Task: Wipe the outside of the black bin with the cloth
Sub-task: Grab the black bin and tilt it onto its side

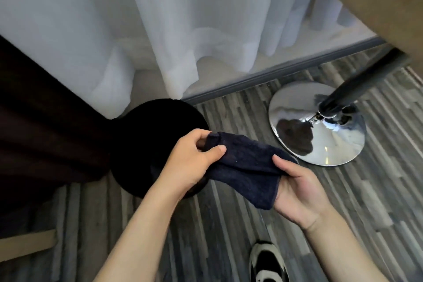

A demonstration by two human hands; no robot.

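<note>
A round black bin stands on the striped floor at the foot of the curtains, seen from above. Over its right edge I hold a dark navy cloth stretched between both hands. My left hand pinches the cloth's upper left corner between thumb and fingers. My right hand grips the cloth's lower right part, thumb on top and palm under it. The cloth hangs above the bin and the floor; whether it touches the bin I cannot tell.
A shiny chrome table base with a dark pole stands to the right, under a wooden tabletop. White sheer curtains and a dark brown drape hang behind the bin. My black-and-white shoe is below.
</note>
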